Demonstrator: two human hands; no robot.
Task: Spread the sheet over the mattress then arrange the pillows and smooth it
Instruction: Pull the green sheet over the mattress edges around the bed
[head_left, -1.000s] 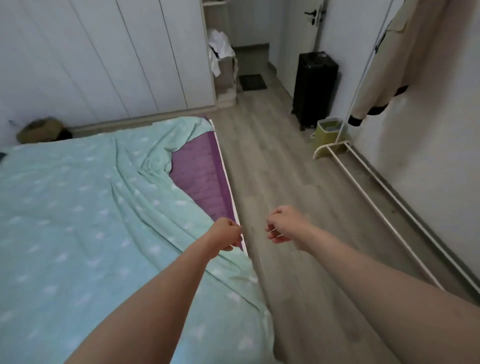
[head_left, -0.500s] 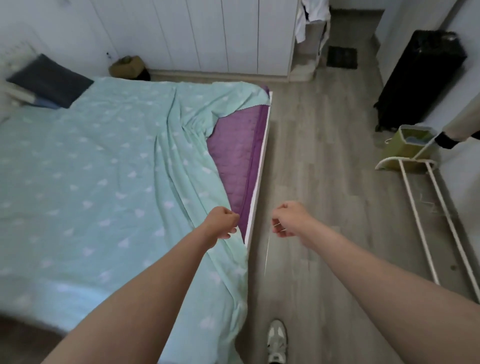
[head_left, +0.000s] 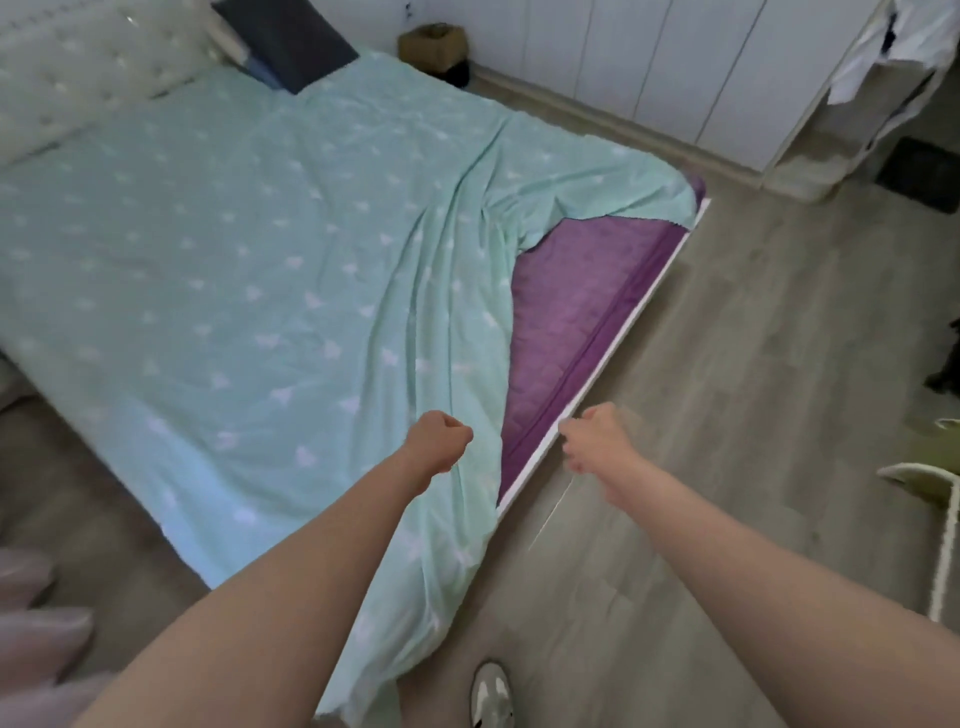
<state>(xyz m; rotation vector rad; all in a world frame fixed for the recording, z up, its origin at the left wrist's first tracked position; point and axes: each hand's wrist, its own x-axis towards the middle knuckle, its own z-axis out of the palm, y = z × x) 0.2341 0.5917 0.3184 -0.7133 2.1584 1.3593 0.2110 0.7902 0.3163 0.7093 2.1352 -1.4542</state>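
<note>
A mint-green sheet (head_left: 249, 270) with white motifs covers most of the mattress. A strip of purple mattress (head_left: 576, 322) lies bare along the right side, and the sheet's near corner hangs to the floor. My left hand (head_left: 439, 439) is a closed fist at the sheet's right edge, with long folds running up from it. My right hand (head_left: 597, 441) is closed just off the mattress edge, over the floor, and a thin pale strand (head_left: 550, 514) hangs from it. A dark pillow (head_left: 291, 41) leans at the head of the bed.
A padded white headboard (head_left: 88, 57) stands at the far left. White wardrobe doors (head_left: 649, 62) line the far wall, with a brown bag (head_left: 431, 44) at their foot. A white rack's base (head_left: 940, 519) is at the right, and my shoe (head_left: 491, 693) is on the wood floor.
The view has swung left and down, bringing the headboard and pillow into sight. Both fists stay closed at the same gap near the mattress's right edge.
</note>
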